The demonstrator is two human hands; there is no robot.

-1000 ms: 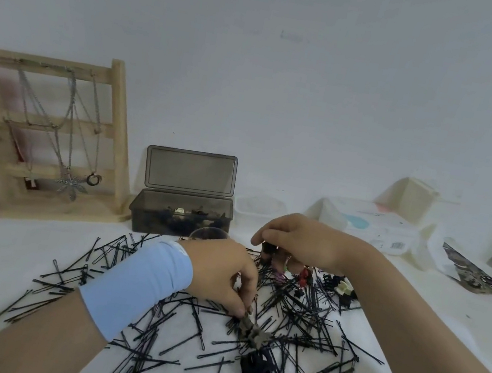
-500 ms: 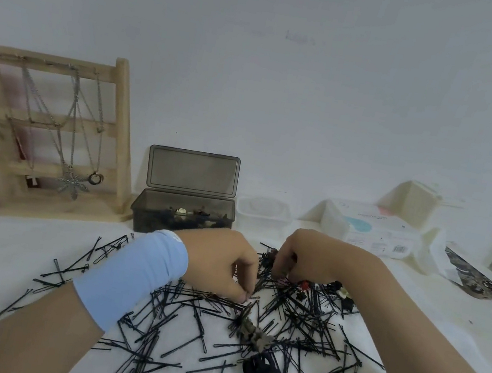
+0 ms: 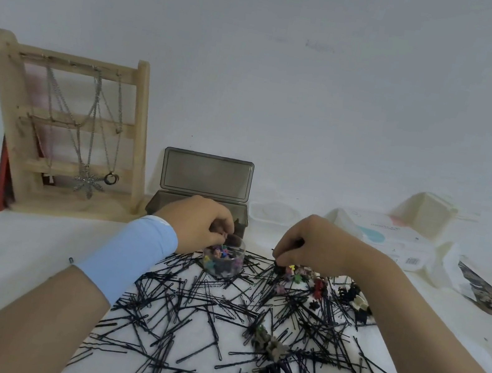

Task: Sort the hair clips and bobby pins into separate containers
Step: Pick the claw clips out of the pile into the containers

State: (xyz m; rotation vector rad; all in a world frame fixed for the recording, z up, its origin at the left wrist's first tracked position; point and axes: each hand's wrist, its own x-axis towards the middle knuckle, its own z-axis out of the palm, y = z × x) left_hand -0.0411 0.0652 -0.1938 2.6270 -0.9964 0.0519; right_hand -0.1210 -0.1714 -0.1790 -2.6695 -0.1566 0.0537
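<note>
The left hand (image 3: 201, 227) curled narrow fingers over the clip cup (image 3: 223, 272) beneath, likely to release a clip; its hold was hidden. The right hand (image 3: 310, 243) pinched into the hair clips (image 3: 298, 273) below its fingers, its grasp unclear.

white table (image 3: 14, 244), scattered bobby pins (image 3: 184, 307), hair clips (image 3: 271, 343), clear cup (image 3: 224, 264)

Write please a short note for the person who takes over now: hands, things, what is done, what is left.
Left hand: fingers curled over the cup; whether it holds a clip is hidden.
Right hand: fingertips down among the small clips; grip unclear.
Done: many small clips in the cup. The box stands open behind.
Left: pins loose on the cloth, bigger clips among them.
</note>
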